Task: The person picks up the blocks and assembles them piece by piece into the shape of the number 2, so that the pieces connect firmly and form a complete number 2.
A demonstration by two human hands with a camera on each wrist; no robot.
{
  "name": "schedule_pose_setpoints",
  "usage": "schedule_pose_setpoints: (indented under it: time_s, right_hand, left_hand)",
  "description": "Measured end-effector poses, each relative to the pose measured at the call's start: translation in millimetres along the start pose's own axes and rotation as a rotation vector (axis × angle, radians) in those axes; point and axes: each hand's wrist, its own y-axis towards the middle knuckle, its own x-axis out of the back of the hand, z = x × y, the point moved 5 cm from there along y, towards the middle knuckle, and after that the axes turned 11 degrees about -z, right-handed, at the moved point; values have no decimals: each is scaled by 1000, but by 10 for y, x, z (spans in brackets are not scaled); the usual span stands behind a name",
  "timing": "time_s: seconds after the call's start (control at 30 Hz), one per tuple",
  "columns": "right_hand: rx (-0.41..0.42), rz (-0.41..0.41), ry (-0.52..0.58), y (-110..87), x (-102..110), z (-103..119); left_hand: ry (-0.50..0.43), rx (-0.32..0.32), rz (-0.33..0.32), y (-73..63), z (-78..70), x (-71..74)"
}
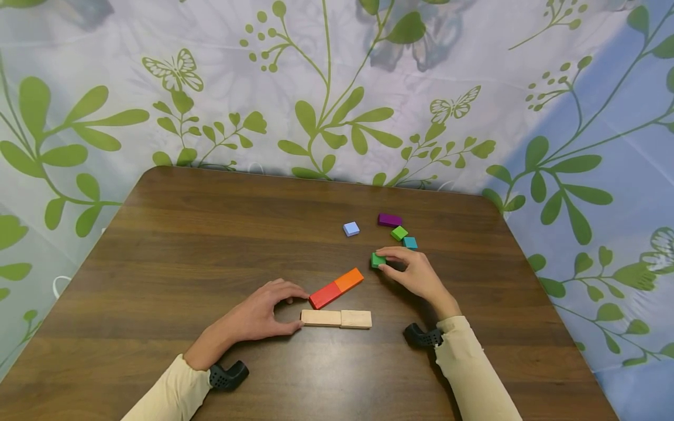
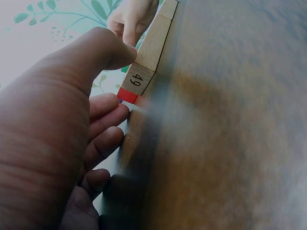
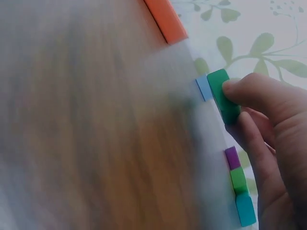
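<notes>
Between thumb and fingers my right hand (image 1: 416, 275) pinches a dark green block (image 1: 377, 261), which also shows in the right wrist view. My left hand (image 1: 263, 313) lies at the left ends of two block rows, its fingers relaxed. Its fingertips come close to a red block (image 1: 325, 294), and the thumb tip is at a plain wooden block (image 1: 320, 317); whether they touch I cannot tell. An orange block (image 1: 349, 280) continues the red one in a slanting row. A second plain wooden block (image 1: 356, 319) adjoins the first, whose end is marked 49 in the left wrist view.
Beyond my right hand lie a purple block (image 1: 389, 220), a light green block (image 1: 399, 233) and a teal block (image 1: 410, 242). A pale blue block (image 1: 351, 228) sits left of them. The brown table (image 1: 210, 234) ends at a leaf-patterned curtain (image 1: 210, 88).
</notes>
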Motion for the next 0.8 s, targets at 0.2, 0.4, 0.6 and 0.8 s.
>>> schedule_pose_setpoints:
  time_s: [0.2,0.4,0.6,0.8]
  right_hand:
    - [-8,-16,32,-2,-54,10]
    - [-6,-48,43,-7,-115,-1]
    - [18,-54,44,-6,-185,11]
    - [11,-49,41,-14,-225,-1]
  left_hand:
    - [1,4,3,0,0,2]
    - [-5,-5,-2,1,-2,-1]
    - [-5,-6,-3,-2,3,-2]
    - [-5,11,6,-4,2,0]
